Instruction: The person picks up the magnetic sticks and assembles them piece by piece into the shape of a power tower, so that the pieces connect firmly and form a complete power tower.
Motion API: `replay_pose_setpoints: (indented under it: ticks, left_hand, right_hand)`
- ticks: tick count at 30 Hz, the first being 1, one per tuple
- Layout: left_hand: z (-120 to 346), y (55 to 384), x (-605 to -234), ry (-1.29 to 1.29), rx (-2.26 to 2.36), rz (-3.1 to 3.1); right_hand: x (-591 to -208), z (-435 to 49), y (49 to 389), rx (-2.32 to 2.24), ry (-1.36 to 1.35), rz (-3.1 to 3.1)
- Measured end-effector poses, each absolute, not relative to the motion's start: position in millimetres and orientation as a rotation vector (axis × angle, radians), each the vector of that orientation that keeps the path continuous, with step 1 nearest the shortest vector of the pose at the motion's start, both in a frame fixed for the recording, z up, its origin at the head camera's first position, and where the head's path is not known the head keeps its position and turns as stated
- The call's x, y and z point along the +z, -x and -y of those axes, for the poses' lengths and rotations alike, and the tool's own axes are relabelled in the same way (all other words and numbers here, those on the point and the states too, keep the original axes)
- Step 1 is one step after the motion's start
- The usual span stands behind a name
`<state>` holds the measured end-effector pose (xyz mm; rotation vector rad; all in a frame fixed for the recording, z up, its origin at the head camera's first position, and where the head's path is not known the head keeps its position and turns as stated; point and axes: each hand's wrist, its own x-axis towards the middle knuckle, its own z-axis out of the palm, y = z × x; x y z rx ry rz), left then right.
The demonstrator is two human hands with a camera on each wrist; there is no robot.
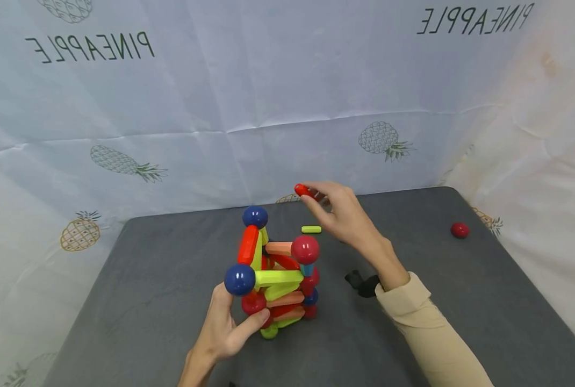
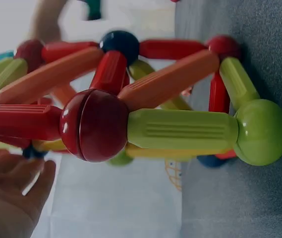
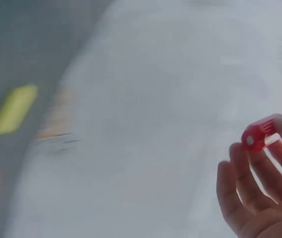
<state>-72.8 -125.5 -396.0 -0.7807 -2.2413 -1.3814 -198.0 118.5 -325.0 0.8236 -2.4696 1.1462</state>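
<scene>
A tower of coloured magnetic sticks and balls [image 1: 278,278] stands on the dark table. My left hand [image 1: 222,325] grips its lower left side, the thumb across the front near a red ball. Seen from the left wrist, the left hand [image 2: 12,186] lies beside the tower, near its red sticks, and a green ball [image 2: 262,132] rests at the base. Beyond the tower, up and to the right, my right hand [image 1: 340,212] pinches a red magnetic stick [image 1: 303,190] between thumb and fingers. That red stick [image 3: 258,134] shows its end in the right wrist view, apart from the tower.
A loose yellow-green stick [image 1: 311,229] lies behind the tower. Far to the right sits a red ball [image 1: 460,230]. Something black [image 1: 363,283] lies under the right forearm. White cloth [image 1: 278,75] printed with pineapples hangs behind the table [image 1: 171,258].
</scene>
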Motion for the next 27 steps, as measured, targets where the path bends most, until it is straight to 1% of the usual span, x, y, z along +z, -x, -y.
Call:
replay_pose_setpoints:
  ticks: [5, 9, 13, 17, 27]
  left_hand:
    - [122, 76, -395, 0.771, -1.391, 2.267]
    - [119, 79, -394, 0.756, -1.421, 2.293]
    - [119, 83, -393, 0.799, -1.472, 2.289]
    - [121, 85, -393, 0.827, -1.475, 2.306]
    - [123, 84, -395, 0.828, -1.478, 2.301]
  right_hand:
    - [-275, -116, 155, 1.257, -0.983, 2.204]
    - [-258, -114, 128, 1.286, -1.145, 2.088]
    - [-255, -112, 115, 1.254, -1.271, 2.067]
    - [-261, -108, 111, 1.172, -1.371, 2.047]
    - [-265, -104, 101, 0.808, -1.366, 2.168]
